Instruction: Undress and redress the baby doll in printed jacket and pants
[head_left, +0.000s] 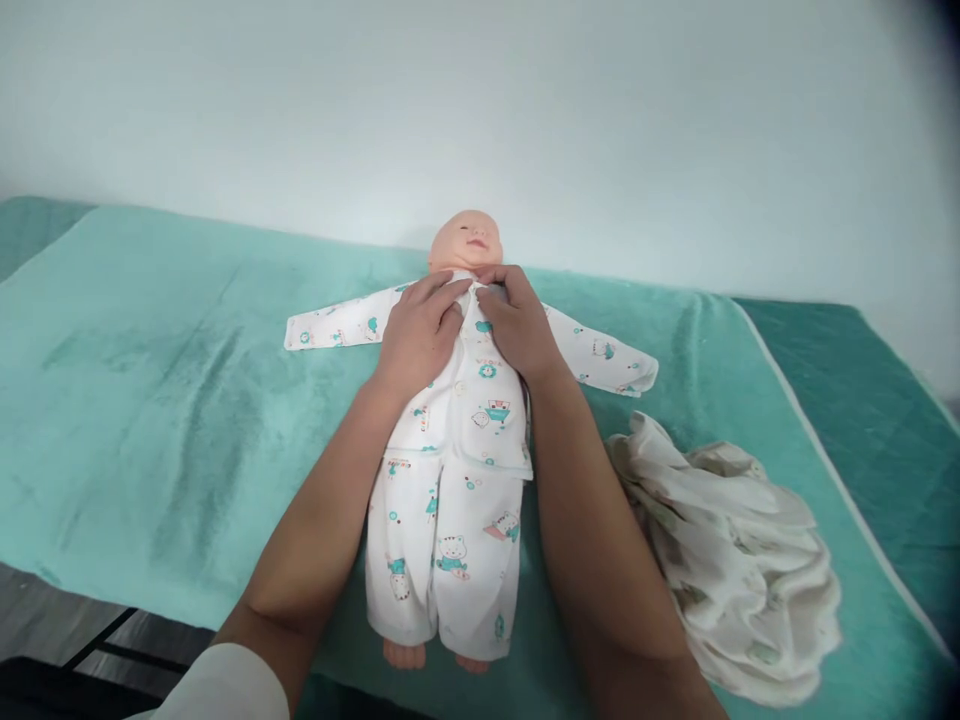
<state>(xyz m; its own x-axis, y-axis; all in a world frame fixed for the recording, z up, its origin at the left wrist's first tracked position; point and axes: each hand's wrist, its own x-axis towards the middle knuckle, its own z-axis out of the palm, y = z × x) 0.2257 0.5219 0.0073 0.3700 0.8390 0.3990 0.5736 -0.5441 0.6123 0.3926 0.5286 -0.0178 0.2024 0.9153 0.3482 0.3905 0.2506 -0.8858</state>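
Note:
A baby doll (466,240) lies on its back on a teal blanket (172,400), head toward the wall. It wears a white printed top (484,395) with sleeves spread sideways and matching trousers (446,560). My left hand (418,335) rests on the doll's chest, fingers pinching the top's collar at the neck. My right hand (519,325) lies beside it, fingers closed on the other edge of the collar. Both hands meet at the neckline under the doll's chin.
A crumpled cream cloth (739,570) lies on the blanket to the right of the doll. A darker green mat (862,400) shows past the blanket's right edge. A white wall stands behind. The table's front edge and dark floor show at lower left.

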